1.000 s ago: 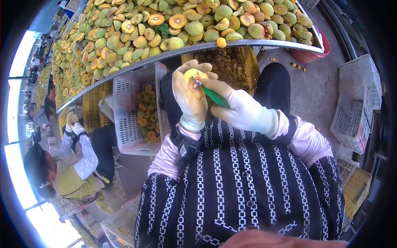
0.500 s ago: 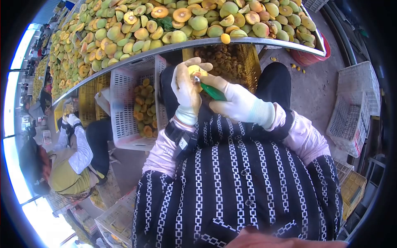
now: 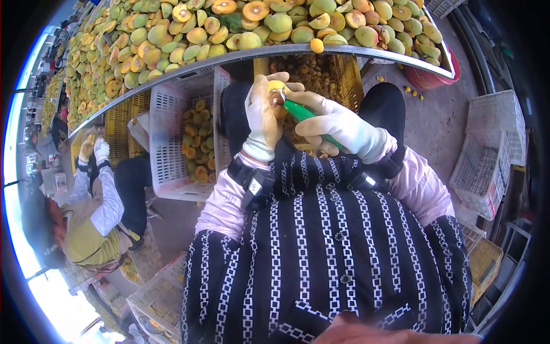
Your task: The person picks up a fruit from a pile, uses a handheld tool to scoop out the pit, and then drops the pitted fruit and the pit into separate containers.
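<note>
My left hand, in a stained white glove, is closed around a yellow peach half with its cut side facing up. A brown stone or hollow shows at the fruit's centre. My right hand, gloved too, grips the green handle of a pitting tool. Its metal tip meets the middle of the fruit; the exact shape of the tip is hard to make out. Both hands are above my lap, just in front of the table's metal rim. Heaped halved peaches cover the table.
Below the rim, a yellow crate holds brown stones and scraps. To its left, a white crate contains peach halves. A red tub and stacked white crates stand at right. Another person works at left.
The right hand has shifted slightly down and right, its wrist turned, and more of the tool's green handle shows. The fruit's brown centre is more visible. The view has shifted slightly.
</note>
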`<action>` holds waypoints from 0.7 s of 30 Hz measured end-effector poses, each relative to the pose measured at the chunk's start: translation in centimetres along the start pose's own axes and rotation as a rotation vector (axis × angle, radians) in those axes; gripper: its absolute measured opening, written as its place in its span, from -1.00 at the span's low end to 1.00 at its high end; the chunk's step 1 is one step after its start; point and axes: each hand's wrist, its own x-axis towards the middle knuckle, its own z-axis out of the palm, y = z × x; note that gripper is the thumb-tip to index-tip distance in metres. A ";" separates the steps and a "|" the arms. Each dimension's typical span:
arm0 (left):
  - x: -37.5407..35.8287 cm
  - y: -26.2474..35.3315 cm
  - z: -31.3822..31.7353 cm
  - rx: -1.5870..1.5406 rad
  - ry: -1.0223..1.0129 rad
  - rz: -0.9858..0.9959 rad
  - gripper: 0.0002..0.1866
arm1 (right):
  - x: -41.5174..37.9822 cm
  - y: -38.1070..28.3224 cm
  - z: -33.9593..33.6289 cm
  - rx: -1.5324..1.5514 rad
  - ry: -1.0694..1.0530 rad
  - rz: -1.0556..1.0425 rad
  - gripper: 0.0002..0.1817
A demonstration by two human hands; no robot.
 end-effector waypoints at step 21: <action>8.8 -3.6 -3.0 0.325 0.230 -0.007 -0.42 | 0.5 5.4 -6.9 -1.317 0.689 -0.293 -0.36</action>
